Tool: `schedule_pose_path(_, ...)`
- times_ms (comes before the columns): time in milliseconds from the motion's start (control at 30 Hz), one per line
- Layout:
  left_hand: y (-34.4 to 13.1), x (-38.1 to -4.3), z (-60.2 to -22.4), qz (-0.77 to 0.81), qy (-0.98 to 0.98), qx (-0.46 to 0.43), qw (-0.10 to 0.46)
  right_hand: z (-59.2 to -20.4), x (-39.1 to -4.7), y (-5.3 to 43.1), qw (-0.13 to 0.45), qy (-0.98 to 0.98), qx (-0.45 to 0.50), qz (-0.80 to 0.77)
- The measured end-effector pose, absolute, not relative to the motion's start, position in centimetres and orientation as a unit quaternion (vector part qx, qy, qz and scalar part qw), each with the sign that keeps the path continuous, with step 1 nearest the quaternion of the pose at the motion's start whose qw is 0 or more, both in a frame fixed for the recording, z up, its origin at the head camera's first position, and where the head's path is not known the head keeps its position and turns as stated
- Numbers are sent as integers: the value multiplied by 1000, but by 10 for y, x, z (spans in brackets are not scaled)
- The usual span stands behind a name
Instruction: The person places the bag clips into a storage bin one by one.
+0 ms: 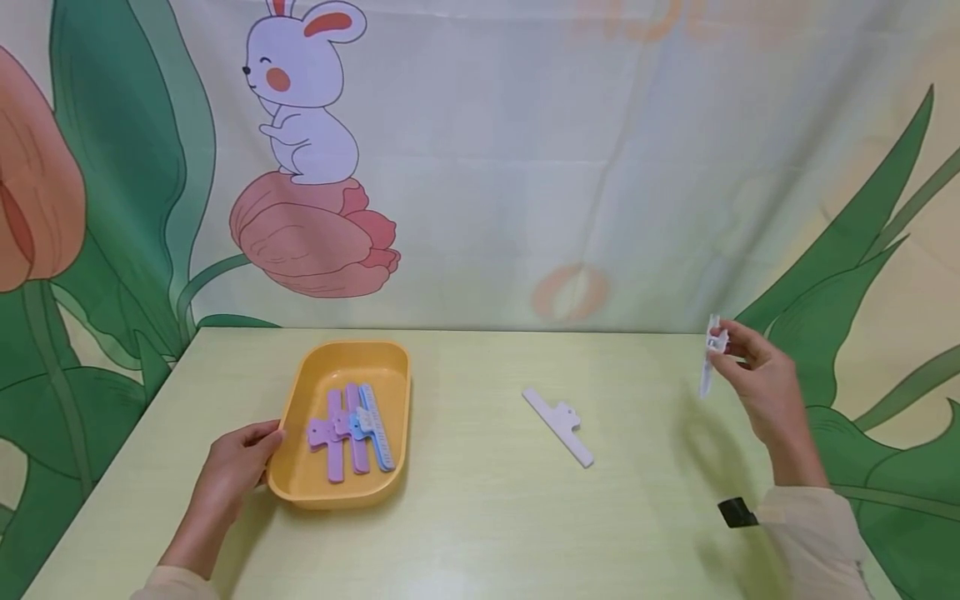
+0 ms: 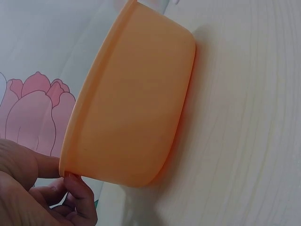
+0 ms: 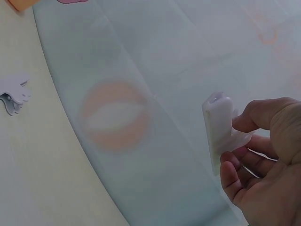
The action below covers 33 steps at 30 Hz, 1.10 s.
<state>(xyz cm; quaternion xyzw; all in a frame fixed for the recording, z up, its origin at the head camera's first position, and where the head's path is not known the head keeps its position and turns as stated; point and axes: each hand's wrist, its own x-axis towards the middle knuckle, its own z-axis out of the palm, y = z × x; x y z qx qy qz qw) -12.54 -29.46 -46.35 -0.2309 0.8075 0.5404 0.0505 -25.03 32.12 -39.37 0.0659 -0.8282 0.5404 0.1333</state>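
My left hand (image 1: 234, 467) pinches the left rim of a yellow plastic basket (image 1: 300, 492); the left wrist view shows thumb and fingers at the rim of the basket (image 2: 136, 99). Inside it lie two purple clips (image 1: 335, 454) and a blue clip (image 1: 382, 442), side by side and partly overlapping. Over the table's far right, my right hand (image 1: 765, 383) holds a whitish bag clip (image 1: 706, 379) by its handle, the long bar pointing downward. That same clip (image 3: 218, 122) shows between thumb and fingers in the right wrist view. A pale lilac clip (image 1: 555, 425) rests slantwise on the table between the hands.
The light wooden table (image 1: 480, 533) reaches back to a printed curtain (image 1: 480, 167) with a rabbit, tulips and leaves. A black strap end (image 1: 737, 512) sticks out by the right sleeve (image 1: 810, 533).
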Motion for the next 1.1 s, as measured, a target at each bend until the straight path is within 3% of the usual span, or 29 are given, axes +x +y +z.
schedule_pose_path(1100,-296,-126,-464,553,800,-228,47,-393,-254,261,93,-836,145,522)
